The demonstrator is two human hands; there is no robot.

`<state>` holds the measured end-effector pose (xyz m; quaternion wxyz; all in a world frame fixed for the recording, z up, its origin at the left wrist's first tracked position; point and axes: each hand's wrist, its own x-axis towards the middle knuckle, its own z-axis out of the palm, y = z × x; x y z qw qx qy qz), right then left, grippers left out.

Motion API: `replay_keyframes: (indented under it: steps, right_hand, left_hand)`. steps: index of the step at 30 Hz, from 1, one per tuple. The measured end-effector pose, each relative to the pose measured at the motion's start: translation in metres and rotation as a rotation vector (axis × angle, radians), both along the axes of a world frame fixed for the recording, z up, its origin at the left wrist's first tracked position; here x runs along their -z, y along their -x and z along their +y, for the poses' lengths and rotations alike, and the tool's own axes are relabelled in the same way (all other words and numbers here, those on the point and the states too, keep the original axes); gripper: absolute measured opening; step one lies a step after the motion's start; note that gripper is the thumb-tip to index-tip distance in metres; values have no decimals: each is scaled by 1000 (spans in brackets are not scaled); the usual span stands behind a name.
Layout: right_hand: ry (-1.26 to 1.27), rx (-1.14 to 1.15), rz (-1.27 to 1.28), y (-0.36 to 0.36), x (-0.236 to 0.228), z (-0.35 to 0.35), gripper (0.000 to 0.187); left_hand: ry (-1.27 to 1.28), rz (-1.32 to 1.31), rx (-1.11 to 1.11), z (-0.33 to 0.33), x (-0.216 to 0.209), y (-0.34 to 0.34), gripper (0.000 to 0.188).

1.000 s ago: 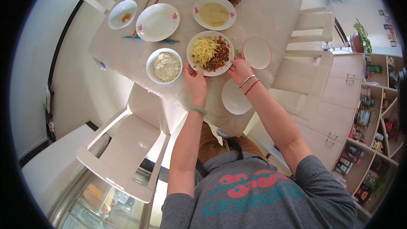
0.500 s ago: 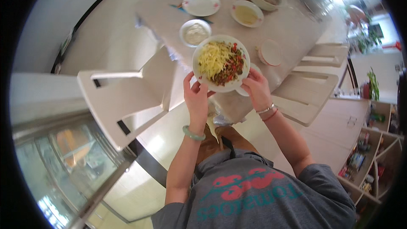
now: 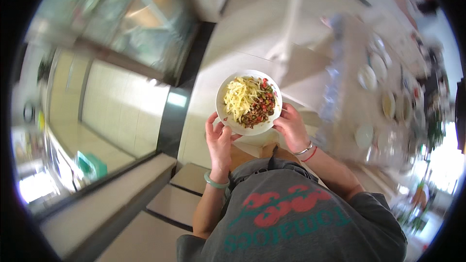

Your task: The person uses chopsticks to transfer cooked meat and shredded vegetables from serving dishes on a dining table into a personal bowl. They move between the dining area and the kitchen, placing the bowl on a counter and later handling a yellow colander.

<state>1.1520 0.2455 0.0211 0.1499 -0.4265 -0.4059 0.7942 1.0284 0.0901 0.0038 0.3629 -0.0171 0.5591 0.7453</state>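
Note:
Both my hands carry a round white bowl (image 3: 228, 125) out in front of me, roughly level above the floor. Yellow shreds (image 3: 240, 98) that look like shredded potato fill its left side. A chopped mix (image 3: 259, 109) of brown, green and red pieces lies on the right side. My left hand (image 3: 219, 140) grips the near left rim, with a pale green bangle on that wrist. At the near right rim, the fingers of my right hand (image 3: 291, 128) are closed on the edge; a silver bracelet and a red cord circle this wrist.
To the right, smeared by motion, is the dining table (image 3: 349, 102) with several bowls and plates. A pale chair (image 3: 301, 63) stands at its near side. On the left are a glass-paned door (image 3: 145, 24) and a dark floor strip (image 3: 174, 111). A person (image 3: 417, 5) is at the far right.
I have turned left, away from the table, which has swung to the right of the view. The bowl has stayed in both my hands and is now over the floor.

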Motion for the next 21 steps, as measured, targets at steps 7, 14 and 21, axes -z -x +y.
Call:
replay_keyframes:
  steps: [7, 14, 21]
  right_hand:
    - [82, -305, 52, 116, -68, -178, 47]
    - [54, -382, 7, 245, -151, -334, 40]
    - [85, -386, 11, 312, -135, -358, 39]
  left_hand:
    - [49, 25, -289, -206, -96, 64, 49]
    - [81, 46, -365, -371, -148, 173, 50]
    - [59, -7, -382, -398, -140, 240, 51]
